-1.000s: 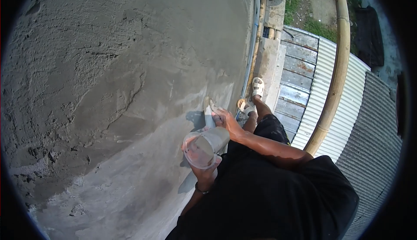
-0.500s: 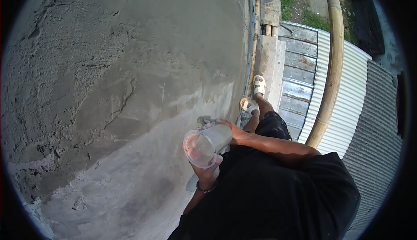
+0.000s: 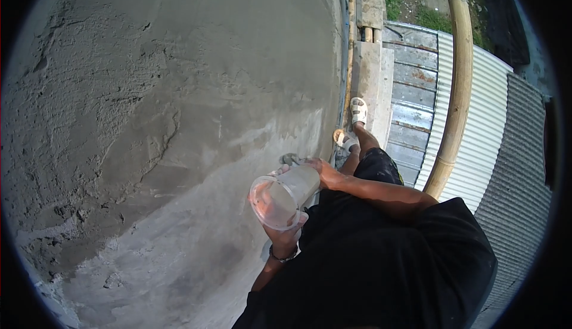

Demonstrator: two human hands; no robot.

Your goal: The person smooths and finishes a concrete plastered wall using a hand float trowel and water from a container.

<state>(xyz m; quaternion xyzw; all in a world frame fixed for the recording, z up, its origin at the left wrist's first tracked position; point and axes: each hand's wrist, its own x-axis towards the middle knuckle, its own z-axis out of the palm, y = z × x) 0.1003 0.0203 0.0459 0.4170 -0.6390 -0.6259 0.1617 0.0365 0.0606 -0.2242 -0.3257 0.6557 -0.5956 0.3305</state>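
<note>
My left hand (image 3: 282, 234), with a dark bracelet at the wrist, is wrapped round a clear plastic container (image 3: 305, 181). Its round open rim faces up towards me, and my fingers show through the wall. At the container's far end my right hand (image 3: 325, 173) is closed, its fingers partly hidden. A small grey, mortar-coloured thing (image 3: 289, 159) shows just beyond those fingers; I cannot tell what the right hand grips. Both hands are held in front of a cement-plastered wall (image 3: 238, 49), rough and dark in places, smoother and paler lower down.
My feet in pale sandals (image 3: 358, 110) stand on a narrow plank walkway (image 3: 370, 73) along the wall. A thick bamboo pole (image 3: 457, 85) runs beside it. Beyond lie metal sheets (image 3: 411, 91) and corrugated roofing (image 3: 476, 120). Grass (image 3: 432, 19) shows below at the back.
The right hand and the grey thing beyond it have shifted slightly right and up in view. The left hand keeps its hold on the container, which has barely moved.
</note>
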